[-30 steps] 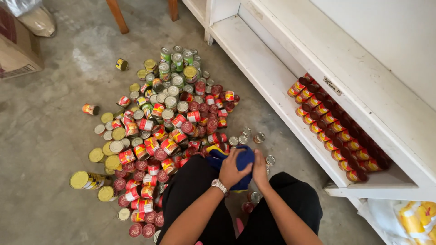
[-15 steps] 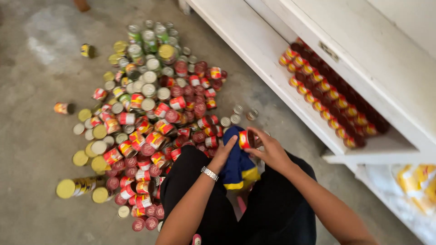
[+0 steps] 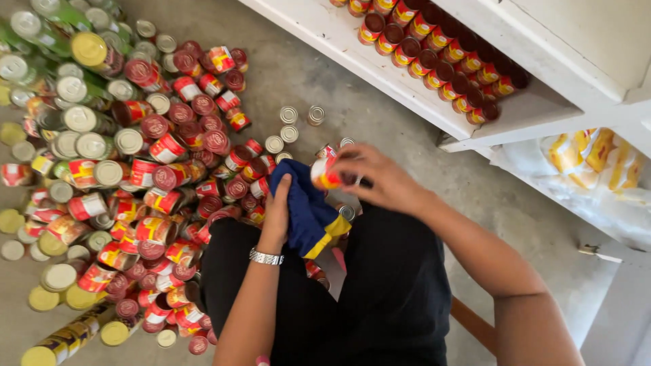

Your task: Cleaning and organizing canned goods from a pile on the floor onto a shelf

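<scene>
— concrete floor point(image 3: 319, 81) here. where's the can?
— small red can point(image 3: 324, 173) sits in the right hand point(image 3: 380, 179), fingers clamped on it, above the lap.
— left hand point(image 3: 277, 210)?
— fingers closed on a blue cloth point(image 3: 305, 210) just beside it. heap of cans point(image 3: 135, 169) left, white shelf point(image 3: 380, 61) with can rows right.

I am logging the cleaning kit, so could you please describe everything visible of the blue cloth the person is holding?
The blue cloth is dark blue soft fabric with a yellow edge at its lower right. It hangs crumpled over the person's lap, gripped by the left hand on its left side. Its top meets the small red and yellow can held in the right hand.
</scene>
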